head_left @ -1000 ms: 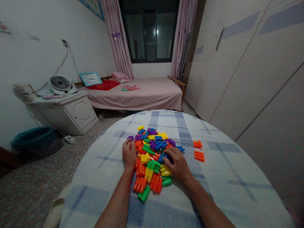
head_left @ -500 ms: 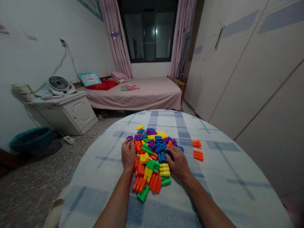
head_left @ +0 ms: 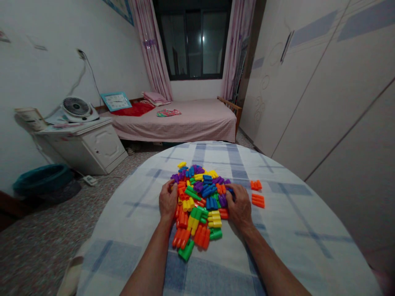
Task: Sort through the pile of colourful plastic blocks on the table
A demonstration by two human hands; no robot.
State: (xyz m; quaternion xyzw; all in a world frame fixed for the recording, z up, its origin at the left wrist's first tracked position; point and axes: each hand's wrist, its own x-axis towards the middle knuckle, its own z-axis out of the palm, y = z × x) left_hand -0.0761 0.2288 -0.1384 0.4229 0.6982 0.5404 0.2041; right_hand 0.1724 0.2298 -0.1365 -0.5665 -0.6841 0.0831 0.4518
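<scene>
A heap of plastic building blocks [head_left: 195, 213] in red, orange, yellow, green, blue and purple lies on the table, each looking like joined tubes. At the heap's left edge is my left hand [head_left: 168, 201], its fingers curled in against the blocks; whatever they grip is hidden. My right hand [head_left: 241, 206] is on the right edge, thumb and fingers bent around a dark blue block [head_left: 231, 191]. A purple block [head_left: 222, 201] lies just left of my right thumb. Two orange blocks, an upper one [head_left: 256, 185] and a lower one [head_left: 258, 200], lie apart on the right.
The round table has a blue-and-white checked cloth [head_left: 286, 238]. Beyond it stands a bed [head_left: 197, 119] with a pink sheet. To the left are a white cabinet [head_left: 105, 144] with a fan [head_left: 77, 109] and a teal bin [head_left: 41, 181]. A wardrobe [head_left: 308, 102] flanks the right.
My right hand has shifted right, away from the heap's middle, uncovering purple, green and red blocks. My left hand has moved slightly, its fingers more curled.
</scene>
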